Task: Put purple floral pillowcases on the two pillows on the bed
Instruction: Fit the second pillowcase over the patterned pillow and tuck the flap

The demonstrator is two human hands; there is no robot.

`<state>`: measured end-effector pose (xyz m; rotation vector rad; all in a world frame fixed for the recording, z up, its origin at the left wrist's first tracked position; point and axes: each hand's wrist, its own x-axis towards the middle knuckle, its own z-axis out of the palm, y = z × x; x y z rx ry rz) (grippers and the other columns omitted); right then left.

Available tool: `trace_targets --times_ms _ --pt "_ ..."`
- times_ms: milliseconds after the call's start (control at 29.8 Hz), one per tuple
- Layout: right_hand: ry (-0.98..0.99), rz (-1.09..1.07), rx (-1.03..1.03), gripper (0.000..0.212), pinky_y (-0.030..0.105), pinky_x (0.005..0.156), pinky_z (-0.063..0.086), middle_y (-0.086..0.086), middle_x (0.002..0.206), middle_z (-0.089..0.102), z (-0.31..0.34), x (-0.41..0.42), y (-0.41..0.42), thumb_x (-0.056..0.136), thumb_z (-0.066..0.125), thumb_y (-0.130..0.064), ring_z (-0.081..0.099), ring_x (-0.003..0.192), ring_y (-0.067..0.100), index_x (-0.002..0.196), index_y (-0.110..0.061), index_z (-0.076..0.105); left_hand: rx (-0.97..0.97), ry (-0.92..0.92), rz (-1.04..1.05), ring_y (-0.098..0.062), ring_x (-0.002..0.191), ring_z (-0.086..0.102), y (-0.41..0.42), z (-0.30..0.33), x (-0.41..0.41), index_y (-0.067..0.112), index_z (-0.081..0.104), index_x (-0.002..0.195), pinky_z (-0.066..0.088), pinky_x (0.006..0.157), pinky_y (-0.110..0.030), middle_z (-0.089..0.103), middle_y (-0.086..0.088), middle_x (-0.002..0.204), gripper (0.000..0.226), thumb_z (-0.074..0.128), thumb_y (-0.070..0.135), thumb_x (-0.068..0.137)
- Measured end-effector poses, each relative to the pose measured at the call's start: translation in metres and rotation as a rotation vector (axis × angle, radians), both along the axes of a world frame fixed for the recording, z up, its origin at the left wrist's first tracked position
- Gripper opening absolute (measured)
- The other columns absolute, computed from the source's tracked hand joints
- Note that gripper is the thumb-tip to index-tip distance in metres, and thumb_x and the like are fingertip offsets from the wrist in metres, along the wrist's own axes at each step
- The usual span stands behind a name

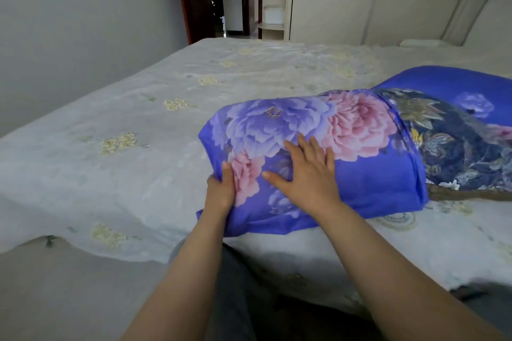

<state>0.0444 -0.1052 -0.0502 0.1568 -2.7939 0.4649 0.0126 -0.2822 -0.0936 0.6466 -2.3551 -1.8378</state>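
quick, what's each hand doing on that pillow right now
Left hand: grips the near pillowcase at its left end.
Right hand: open, fingers flat, pressing on top of it.

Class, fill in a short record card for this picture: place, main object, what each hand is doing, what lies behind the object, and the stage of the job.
place: bed with a pale flowered sheet
main object: front pillow in a purple floral case
left hand: grips the case's near left edge
right hand: lies flat on top, fingers spread
behind: second pillow, also in purple floral fabric, partly hidden by a dark floral cloth
stage: front pillow looks covered; case being smoothed or adjusted
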Motion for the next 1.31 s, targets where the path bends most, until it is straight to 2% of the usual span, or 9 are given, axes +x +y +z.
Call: trace_targets --times_ms 134,269,504,604,739,873,1108,1209,1310 --pt "0.048 -0.052 -0.071 0.074 0.043 0.116 -0.001 -0.006 0.158 0.012 -0.010 0.008 0.001 0.083 0.050 -0.064 0.004 0.146 0.017 0.146 -0.034 0.024 0.021 -0.173 -0.286 -0.023 0.101 0.063 -0.030 -0.011 0.020 0.004 0.064 0.110 0.046 0.090 -0.028 0.065 -0.014 0.117 0.059 0.042 0.056 0.092" --pt "0.270 -0.138 -0.143 0.046 0.042 0.104 0.028 0.005 0.122 0.053 -0.015 0.013 -0.011 0.078 0.068 -0.047 0.046 0.118 0.029 0.114 -0.020 0.057 0.308 -0.151 -0.372 -0.011 0.057 0.066 -0.047 -0.017 0.043 0.005 0.067 0.081 0.053 0.054 -0.019 0.073 -0.010 0.074 0.031 0.054 0.030 0.094" --pt "0.229 -0.259 0.026 0.033 0.044 0.085 0.038 0.015 0.106 0.056 -0.004 0.013 -0.016 0.087 0.059 -0.039 0.049 0.103 0.035 0.095 -0.007 0.063 0.629 -0.035 -0.248 -0.024 0.091 0.068 -0.062 -0.033 0.058 0.000 0.065 0.109 0.057 0.079 -0.031 0.070 -0.015 0.106 0.030 0.057 0.023 0.092" --pt "0.163 -0.247 0.035 0.042 0.041 0.085 0.037 0.016 0.113 0.054 0.008 0.016 -0.022 0.094 0.048 -0.042 0.046 0.106 0.033 0.107 -0.003 0.059 0.351 -0.010 -0.126 -0.023 0.082 0.059 -0.064 -0.034 0.063 0.009 0.057 0.091 0.048 0.067 -0.029 0.064 -0.010 0.090 0.018 0.063 0.025 0.089" --pt "0.072 -0.174 0.011 0.058 0.035 0.090 0.041 0.013 0.119 0.048 0.012 0.022 -0.036 0.089 0.048 -0.055 0.044 0.109 0.029 0.117 -0.004 0.055 -0.377 0.246 0.058 -0.023 0.096 0.058 -0.062 -0.021 0.058 0.018 0.056 0.109 0.047 0.084 -0.034 0.056 -0.003 0.111 0.031 0.062 0.037 0.086" --pt "-0.026 -0.196 0.108 0.073 0.038 0.094 0.043 0.013 0.126 0.041 0.010 0.025 -0.047 0.080 0.051 -0.066 0.039 0.118 0.030 0.122 -0.007 0.051 -0.308 0.267 -0.200 -0.014 0.078 0.060 -0.032 0.014 0.049 0.022 0.061 0.090 0.046 0.072 -0.028 0.064 0.008 0.085 0.023 0.059 0.045 0.086" --pt "-0.127 -0.165 -0.024 0.043 0.041 0.093 0.044 0.012 0.111 0.057 0.002 0.022 -0.040 0.086 0.055 -0.055 0.041 0.119 0.032 0.090 -0.013 0.063 -0.429 0.201 -0.304 -0.018 0.061 0.055 -0.022 0.037 0.040 0.019 0.055 0.065 0.042 0.060 -0.027 0.060 0.004 0.062 0.024 0.069 0.031 0.081" --pt "-0.234 -0.035 -0.177 0.038 0.037 0.080 0.047 0.007 0.089 0.060 0.003 0.021 -0.040 0.088 0.052 -0.052 0.056 0.096 0.029 0.067 -0.021 0.052 -0.414 0.252 -0.314 -0.016 0.054 0.057 -0.019 0.059 0.043 0.012 0.062 0.069 0.044 0.058 -0.028 0.066 -0.002 0.063 0.022 0.069 0.029 0.080" --pt "-0.338 0.094 -0.323 0.031 0.032 0.075 0.045 0.000 0.084 0.061 0.013 0.027 -0.039 0.085 0.061 -0.047 0.057 0.083 0.020 0.079 -0.017 0.060 -0.224 0.312 -0.427 -0.016 0.054 0.056 0.001 0.078 0.042 -0.002 0.065 0.074 0.048 0.061 -0.029 0.068 -0.012 0.065 0.025 0.067 0.021 0.084"
